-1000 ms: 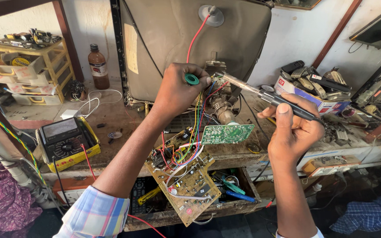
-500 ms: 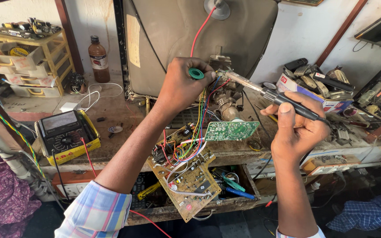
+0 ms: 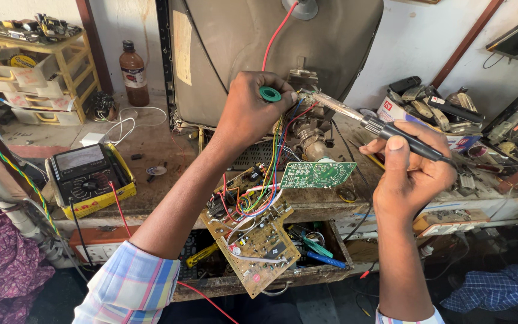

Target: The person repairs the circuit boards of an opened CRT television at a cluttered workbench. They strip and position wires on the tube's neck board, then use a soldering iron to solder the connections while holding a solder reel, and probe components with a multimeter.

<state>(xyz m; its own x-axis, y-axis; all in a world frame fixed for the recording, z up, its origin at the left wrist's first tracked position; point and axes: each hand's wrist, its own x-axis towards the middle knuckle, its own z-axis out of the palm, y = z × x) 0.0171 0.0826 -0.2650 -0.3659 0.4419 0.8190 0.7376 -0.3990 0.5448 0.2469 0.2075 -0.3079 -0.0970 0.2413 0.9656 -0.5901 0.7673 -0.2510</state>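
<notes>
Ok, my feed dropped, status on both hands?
Left hand pinching green solder spool. Right hand gripping soldering iron, tip at tube neck board. Loose wires crowd underneath.

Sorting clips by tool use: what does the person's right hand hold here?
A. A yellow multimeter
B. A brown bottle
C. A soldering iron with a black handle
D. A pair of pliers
C. The right hand grips the black handle of a soldering iron whose metal tip reaches up toward the left hand, which holds a small green spool behind the picture tube.
</notes>
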